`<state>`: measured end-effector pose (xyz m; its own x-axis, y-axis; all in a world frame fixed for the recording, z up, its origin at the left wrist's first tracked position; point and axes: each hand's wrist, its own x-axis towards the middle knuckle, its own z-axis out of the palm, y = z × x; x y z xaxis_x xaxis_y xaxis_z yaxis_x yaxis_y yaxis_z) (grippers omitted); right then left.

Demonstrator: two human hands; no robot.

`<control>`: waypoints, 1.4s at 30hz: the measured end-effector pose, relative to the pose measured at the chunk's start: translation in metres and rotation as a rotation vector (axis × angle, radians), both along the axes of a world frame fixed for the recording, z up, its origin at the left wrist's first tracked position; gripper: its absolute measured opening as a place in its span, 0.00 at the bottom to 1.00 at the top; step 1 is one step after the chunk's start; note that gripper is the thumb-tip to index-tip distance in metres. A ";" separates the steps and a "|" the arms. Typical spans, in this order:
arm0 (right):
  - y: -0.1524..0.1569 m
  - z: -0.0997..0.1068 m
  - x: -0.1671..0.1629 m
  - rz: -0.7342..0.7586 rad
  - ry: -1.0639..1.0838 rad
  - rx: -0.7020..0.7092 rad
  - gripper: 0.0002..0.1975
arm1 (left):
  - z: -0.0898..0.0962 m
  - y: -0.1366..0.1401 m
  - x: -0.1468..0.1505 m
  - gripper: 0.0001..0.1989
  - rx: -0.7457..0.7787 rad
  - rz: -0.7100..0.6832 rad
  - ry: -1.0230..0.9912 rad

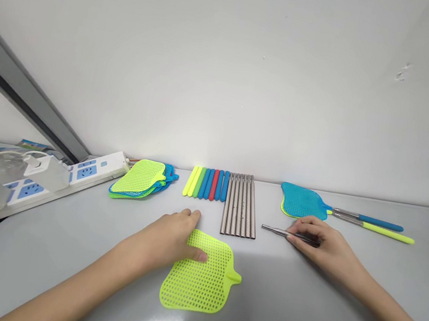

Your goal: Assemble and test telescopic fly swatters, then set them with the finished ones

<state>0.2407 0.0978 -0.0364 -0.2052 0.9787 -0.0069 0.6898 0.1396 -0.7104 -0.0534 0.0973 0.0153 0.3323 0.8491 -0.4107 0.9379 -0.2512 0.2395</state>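
Head view. Your left hand (171, 238) spreads at the lime head (203, 286), thumb over mesh; cannot tell if it grips. Head lies low on the tabletop (123, 299). Your right hand (314, 239) pinches a rod (275, 230), tip beside the row of tubes (242, 209).

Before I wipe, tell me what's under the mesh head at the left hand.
Through the yellow-green mesh head, grey tabletop shows; the left hand covers the head's upper left part, hiding what lies beneath.
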 end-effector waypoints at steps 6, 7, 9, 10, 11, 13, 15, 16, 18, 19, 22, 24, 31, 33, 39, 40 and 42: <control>-0.002 0.011 -0.001 -0.037 0.111 -0.113 0.16 | 0.001 -0.002 0.002 0.19 0.009 0.014 0.009; -0.002 0.012 -0.001 -0.049 0.137 -0.161 0.17 | 0.001 -0.002 0.002 0.19 0.011 0.019 0.010; -0.004 0.015 -0.001 -0.052 0.191 -0.271 0.18 | 0.002 -0.003 0.004 0.19 0.012 0.029 0.012; -0.005 0.017 -0.002 -0.041 0.219 -0.329 0.19 | 0.003 -0.004 0.005 0.19 0.010 0.033 0.012; -0.006 0.018 -0.003 -0.023 0.246 -0.387 0.19 | 0.003 -0.005 0.005 0.18 0.009 0.035 0.009; -0.009 0.020 -0.006 0.013 0.287 -0.489 0.19 | 0.004 -0.006 0.006 0.18 0.011 0.038 0.006; -0.011 0.022 -0.009 0.034 0.295 -0.553 0.18 | 0.004 -0.007 0.007 0.17 0.015 0.040 0.002; -0.012 0.023 -0.010 0.033 0.289 -0.568 0.18 | 0.003 -0.007 0.007 0.17 0.017 0.041 0.002; -0.013 0.025 -0.012 0.011 0.274 -0.575 0.18 | 0.001 -0.007 0.007 0.16 0.019 0.042 0.007; -0.013 0.025 -0.012 -0.002 0.272 -0.575 0.18 | 0.000 -0.008 0.007 0.16 0.024 0.041 0.010; -0.013 0.027 -0.012 -0.018 0.298 -0.562 0.17 | -0.001 -0.010 0.008 0.15 0.056 0.019 0.017; -0.013 0.027 -0.012 -0.014 0.318 -0.552 0.17 | 0.000 -0.013 0.009 0.14 0.088 -0.025 0.020; -0.015 0.026 -0.016 0.033 0.358 -0.578 0.15 | 0.012 -0.027 0.017 0.27 -0.076 -0.085 -0.019; -0.015 0.025 -0.016 0.056 0.410 -0.587 0.14 | 0.012 -0.030 0.021 0.39 -0.146 -0.083 0.000; -0.020 0.019 -0.017 0.148 0.513 -0.693 0.12 | 0.010 -0.031 0.030 0.53 -0.203 -0.050 0.093; -0.021 0.018 -0.018 0.164 0.516 -0.728 0.12 | 0.010 -0.030 0.031 0.52 -0.209 -0.046 0.094; -0.024 0.016 -0.020 0.198 0.502 -0.798 0.13 | 0.011 -0.029 0.032 0.52 -0.217 -0.042 0.083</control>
<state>0.2212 0.0741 -0.0200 -0.5267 0.6711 -0.5218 0.2957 -0.4309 -0.8526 -0.0217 0.0680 0.0258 0.3226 0.7240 -0.6097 0.9465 -0.2410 0.2146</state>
